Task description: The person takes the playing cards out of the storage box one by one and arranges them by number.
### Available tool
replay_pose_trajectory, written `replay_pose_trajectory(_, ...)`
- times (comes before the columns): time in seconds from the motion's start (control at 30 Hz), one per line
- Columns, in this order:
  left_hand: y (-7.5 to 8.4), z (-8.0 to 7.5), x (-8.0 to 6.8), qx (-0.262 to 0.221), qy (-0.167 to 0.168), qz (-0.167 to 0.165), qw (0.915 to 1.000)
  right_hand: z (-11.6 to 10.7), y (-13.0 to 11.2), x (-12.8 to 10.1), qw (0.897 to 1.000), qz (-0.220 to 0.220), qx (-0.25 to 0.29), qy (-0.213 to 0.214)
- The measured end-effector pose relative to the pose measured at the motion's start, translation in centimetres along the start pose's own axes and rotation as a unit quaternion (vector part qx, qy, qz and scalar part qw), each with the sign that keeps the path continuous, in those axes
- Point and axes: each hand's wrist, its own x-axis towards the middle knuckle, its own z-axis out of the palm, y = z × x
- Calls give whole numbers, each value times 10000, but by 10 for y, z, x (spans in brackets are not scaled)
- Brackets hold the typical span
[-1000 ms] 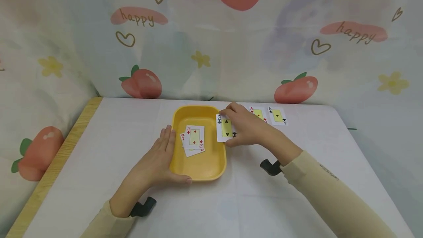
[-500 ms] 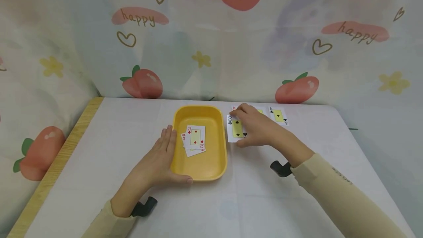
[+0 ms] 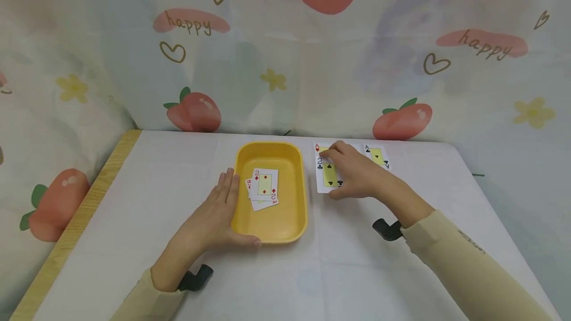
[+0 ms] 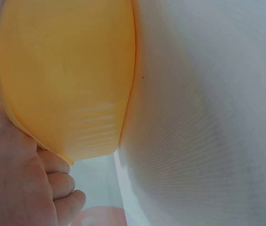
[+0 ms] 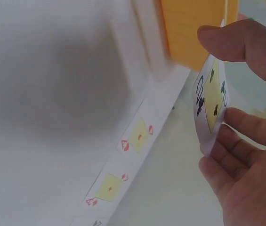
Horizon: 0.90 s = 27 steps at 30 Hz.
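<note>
Fingers (image 3: 332, 151) pinching two of clubs (image 3: 329, 175), yellow tray (image 3: 272, 232) holding red twos (image 3: 264, 186)

The two of clubs (image 3: 329, 175) is a white playing card with a yellow centre panel and black pips. It is pinched between thumb and fingers, face up, just right of the yellow tray (image 3: 271, 229). The tray is rectangular with rounded corners, sits flat on the table, and contains the two of diamonds (image 3: 265, 185) atop other cards.
</note>
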Motion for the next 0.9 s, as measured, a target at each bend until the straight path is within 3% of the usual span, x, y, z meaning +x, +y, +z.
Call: replay_pose_trajectory(0.9,-1,0,0,42,22,-6,10000,18,16,-2,9991,288,117,-295)
